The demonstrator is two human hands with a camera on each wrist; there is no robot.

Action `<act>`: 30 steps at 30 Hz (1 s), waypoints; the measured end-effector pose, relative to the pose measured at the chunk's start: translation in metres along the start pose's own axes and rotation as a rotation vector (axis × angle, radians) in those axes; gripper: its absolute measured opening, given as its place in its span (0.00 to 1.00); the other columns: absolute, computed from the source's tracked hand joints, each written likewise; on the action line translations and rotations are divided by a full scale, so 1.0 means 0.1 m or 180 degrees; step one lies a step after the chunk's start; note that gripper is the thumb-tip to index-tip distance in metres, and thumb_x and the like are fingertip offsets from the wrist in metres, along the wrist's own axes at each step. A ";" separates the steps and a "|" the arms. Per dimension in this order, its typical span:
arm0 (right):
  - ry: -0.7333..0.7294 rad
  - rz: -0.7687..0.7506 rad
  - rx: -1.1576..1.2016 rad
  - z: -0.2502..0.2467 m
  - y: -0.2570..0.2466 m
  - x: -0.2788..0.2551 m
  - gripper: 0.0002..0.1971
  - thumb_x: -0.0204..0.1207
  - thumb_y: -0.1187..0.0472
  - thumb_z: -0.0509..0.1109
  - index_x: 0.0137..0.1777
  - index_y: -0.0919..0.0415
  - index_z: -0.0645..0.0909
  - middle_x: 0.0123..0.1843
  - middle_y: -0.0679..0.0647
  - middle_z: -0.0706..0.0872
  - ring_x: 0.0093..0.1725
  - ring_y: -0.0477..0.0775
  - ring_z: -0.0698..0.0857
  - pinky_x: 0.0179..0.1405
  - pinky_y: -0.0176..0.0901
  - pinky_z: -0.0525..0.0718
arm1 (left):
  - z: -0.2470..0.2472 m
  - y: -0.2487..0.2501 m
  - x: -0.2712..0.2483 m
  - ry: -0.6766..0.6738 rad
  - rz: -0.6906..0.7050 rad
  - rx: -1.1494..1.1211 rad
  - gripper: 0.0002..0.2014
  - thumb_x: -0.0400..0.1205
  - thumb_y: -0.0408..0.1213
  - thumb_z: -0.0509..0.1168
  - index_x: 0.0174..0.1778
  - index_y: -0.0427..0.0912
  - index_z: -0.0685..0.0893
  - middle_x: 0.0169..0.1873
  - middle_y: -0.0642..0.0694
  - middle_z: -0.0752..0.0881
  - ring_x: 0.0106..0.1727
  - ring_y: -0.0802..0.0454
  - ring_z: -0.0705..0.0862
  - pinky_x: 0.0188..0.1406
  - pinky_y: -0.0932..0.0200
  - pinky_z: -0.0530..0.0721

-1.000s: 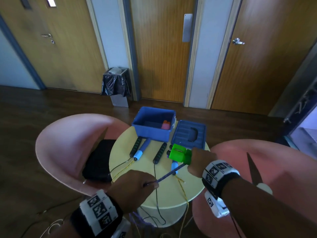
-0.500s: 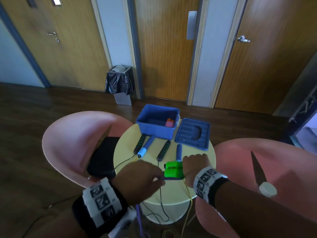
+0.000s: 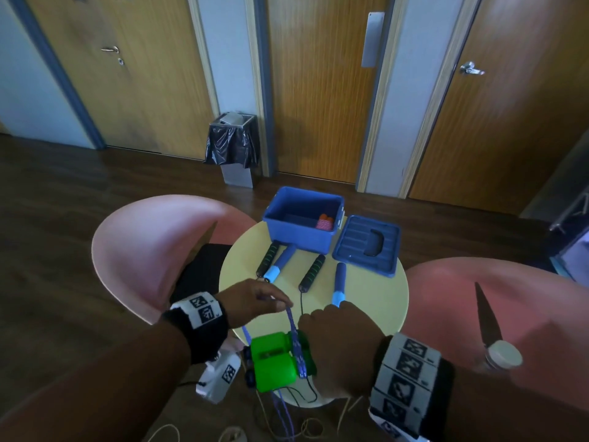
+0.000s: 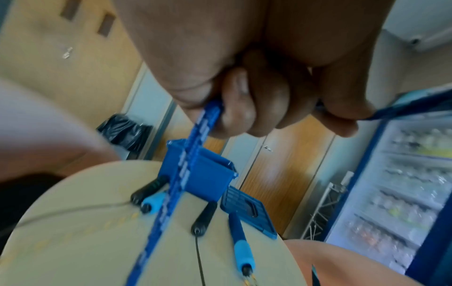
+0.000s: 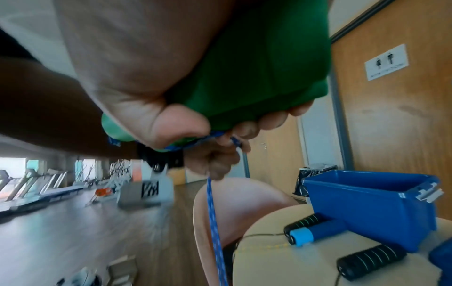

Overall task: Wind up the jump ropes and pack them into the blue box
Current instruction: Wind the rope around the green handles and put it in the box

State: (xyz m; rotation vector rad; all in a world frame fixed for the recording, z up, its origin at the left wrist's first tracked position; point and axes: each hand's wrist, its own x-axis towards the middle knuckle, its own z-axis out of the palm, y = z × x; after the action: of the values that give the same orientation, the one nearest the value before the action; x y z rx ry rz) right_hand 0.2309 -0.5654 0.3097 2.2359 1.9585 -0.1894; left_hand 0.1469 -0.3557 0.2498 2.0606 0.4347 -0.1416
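Round yellow table point(image 3: 376, 301) between two pink chairs, three wooden doors behind at 12 o'clock. The blue braided rope point(image 3: 294, 338) runs from the left hand point(image 3: 255, 303) down over the green handles point(image 3: 274, 362), which sit at the table's 6 o'clock edge. The left hand pinches the rope between thumb and fingers point(image 4: 247, 108); the right hand point(image 3: 338, 339) is closed around the green handles, thumb pressing a turn of rope against them.

Handling, as a judgement — the rope looks soft, light and limp, so each turn needs tension or it will slip off the smooth plastic. Best hold: the handles as a rigid core, the rope close to the winding point.

The blue box point(image 3: 302, 218) stands open at 12 o'clock, its lid point(image 3: 366, 247) beside it at 2 o'clock; a pink-orange item lies inside. Two black foam handles point(image 3: 312, 277) and two blue handles point(image 3: 339, 283) lie at mid-table, unwound.

Hard to tell — the number of turns already wound, since the right hand covers them. Rope tails drop below the table edge, and both wrist views are blurred.
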 end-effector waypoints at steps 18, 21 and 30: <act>0.0264 0.0032 0.0348 0.07 0.04 -0.01 0.21 0.53 0.46 0.72 0.36 0.49 0.62 0.30 0.47 0.76 0.25 0.52 0.77 0.32 0.44 0.65 | -0.31 0.14 -0.01 0.0560 0.0455 -0.0285 0.05 0.80 0.45 0.71 0.38 0.55 0.89 0.30 0.61 0.88 0.34 0.69 0.83 0.39 0.74 0.78; 0.0354 0.0001 0.0380 0.06 0.05 -0.05 0.14 0.65 0.48 0.68 0.44 0.51 0.67 0.41 0.49 0.78 0.36 0.56 0.78 0.40 0.48 0.67 | -0.45 0.22 0.04 0.0419 0.0549 0.0221 0.05 0.78 0.52 0.71 0.41 0.57 0.90 0.41 0.58 0.91 0.45 0.63 0.87 0.49 0.71 0.81; 0.0730 0.0213 0.0612 -0.24 0.10 -0.09 0.14 0.63 0.47 0.67 0.44 0.51 0.72 0.38 0.48 0.79 0.33 0.56 0.80 0.36 0.47 0.77 | -0.10 0.15 0.10 0.0331 0.0269 -0.0992 0.08 0.75 0.53 0.71 0.35 0.56 0.90 0.30 0.60 0.88 0.29 0.69 0.82 0.34 0.72 0.78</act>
State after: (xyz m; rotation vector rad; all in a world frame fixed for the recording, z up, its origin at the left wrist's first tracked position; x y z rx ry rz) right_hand 0.2392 -0.5708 0.3352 2.5431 2.0509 -0.1220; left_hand 0.1610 -0.3513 0.2637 1.7803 0.4051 0.0807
